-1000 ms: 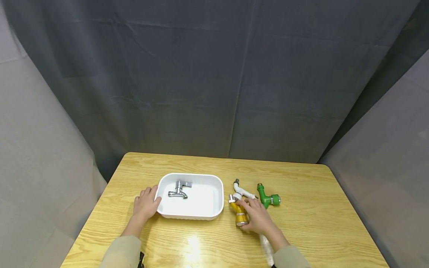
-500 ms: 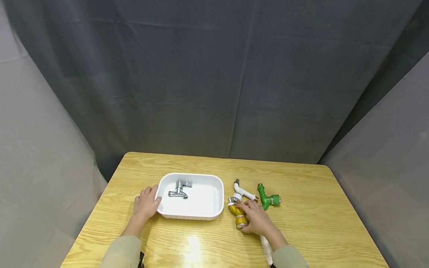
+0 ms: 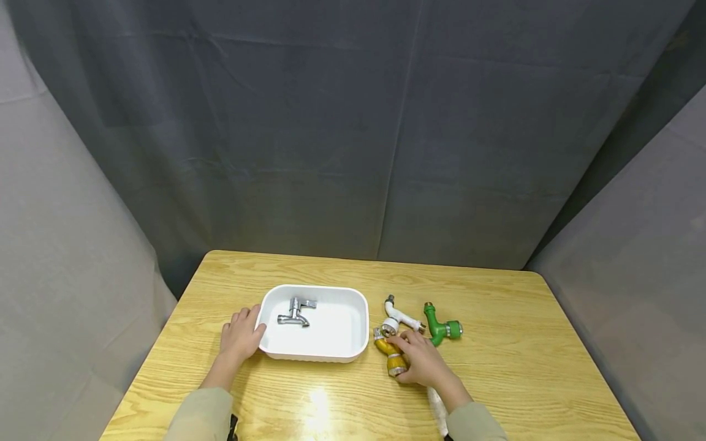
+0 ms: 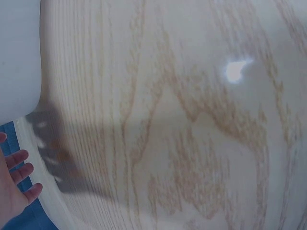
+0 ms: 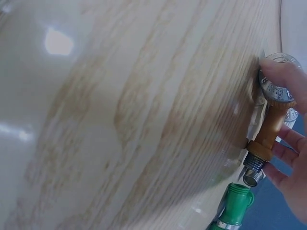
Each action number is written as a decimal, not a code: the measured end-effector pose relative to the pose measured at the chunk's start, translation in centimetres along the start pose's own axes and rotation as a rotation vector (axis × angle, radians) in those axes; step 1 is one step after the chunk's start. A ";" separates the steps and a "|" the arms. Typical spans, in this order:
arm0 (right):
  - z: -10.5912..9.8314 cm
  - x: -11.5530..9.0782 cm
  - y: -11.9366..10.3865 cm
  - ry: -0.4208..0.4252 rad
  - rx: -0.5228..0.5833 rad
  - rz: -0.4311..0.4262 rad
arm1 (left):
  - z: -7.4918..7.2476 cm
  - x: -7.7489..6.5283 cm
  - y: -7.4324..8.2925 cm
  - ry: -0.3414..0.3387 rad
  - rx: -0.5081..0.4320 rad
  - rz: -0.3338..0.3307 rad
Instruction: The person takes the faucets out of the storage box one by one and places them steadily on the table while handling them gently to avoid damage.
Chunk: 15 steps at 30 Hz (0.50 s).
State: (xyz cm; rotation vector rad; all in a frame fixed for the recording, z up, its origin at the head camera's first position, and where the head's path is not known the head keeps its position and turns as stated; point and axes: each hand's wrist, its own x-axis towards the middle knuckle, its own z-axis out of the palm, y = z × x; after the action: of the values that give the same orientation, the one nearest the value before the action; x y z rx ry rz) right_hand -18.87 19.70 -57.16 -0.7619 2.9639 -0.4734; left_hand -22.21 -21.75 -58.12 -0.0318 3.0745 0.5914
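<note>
My right hand (image 3: 423,360) grips a yellow tap (image 3: 394,360) between thumb and fingers, right of the white basin. Up close in the right wrist view, the thumb lies over the silver end of this yellow tap (image 5: 271,127) and the fingers curl behind its body. Just beyond it lies a white tap (image 3: 402,318), and a green tap (image 3: 438,327) lies to its right. At the white basin's (image 3: 336,334) left side, my left hand (image 3: 239,335) rests with extended fingers against the rim. Inside the basin is a chrome tap (image 3: 294,312).
The wooden table (image 3: 524,367) extends on both sides of the basin. Grey curtains (image 3: 309,153) hang behind it and along both sides. A pale strip (image 3: 438,410) shows beneath the right wrist.
The yellow tap has turned in my right hand, its silver upper end shifting slightly left and toward me. My left hand and the basin have stayed in place.
</note>
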 end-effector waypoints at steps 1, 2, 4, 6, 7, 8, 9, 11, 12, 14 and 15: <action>0.0 0.0 0.0 -0.003 0.000 -0.002 | 0.0 0.0 0.0 0.001 0.001 0.001; 0.0 0.0 0.0 -0.004 -0.003 -0.004 | 0.0 0.0 0.0 0.002 0.001 -0.001; 0.0 0.0 0.0 -0.004 -0.010 -0.009 | 0.0 0.0 0.0 0.003 0.003 -0.001; 0.0 0.0 0.0 -0.008 -0.019 -0.013 | 0.0 0.0 0.0 0.002 0.003 -0.003; -0.1 0.0 0.0 -0.010 -0.021 -0.016 | 0.0 0.0 0.0 0.002 0.006 -0.002; -0.1 0.0 -0.1 -0.012 -0.026 -0.018 | -0.1 0.0 0.0 0.001 0.007 -0.003; -0.1 -0.1 -0.1 -0.017 -0.026 -0.017 | -0.1 0.0 0.0 0.000 0.007 -0.003; -0.2 -0.1 -0.2 -0.026 -0.026 -0.019 | -0.1 0.0 0.0 -0.001 0.008 -0.003; -0.2 -0.1 -0.2 -0.029 -0.023 -0.018 | -0.1 0.0 0.0 -0.001 0.008 -0.003; -0.3 -0.2 -0.3 -0.037 -0.018 -0.015 | -0.1 0.0 0.0 -0.001 0.006 -0.002; -0.4 -0.2 -0.4 -0.041 -0.013 -0.012 | -0.1 0.0 0.0 -0.001 0.005 -0.002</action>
State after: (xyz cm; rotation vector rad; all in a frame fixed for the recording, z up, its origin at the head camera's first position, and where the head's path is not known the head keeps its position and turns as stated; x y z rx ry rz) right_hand -18.56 19.60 -56.72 -0.7815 2.9291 -0.4348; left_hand -22.18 -21.80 -58.04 -0.0343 3.0747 0.5840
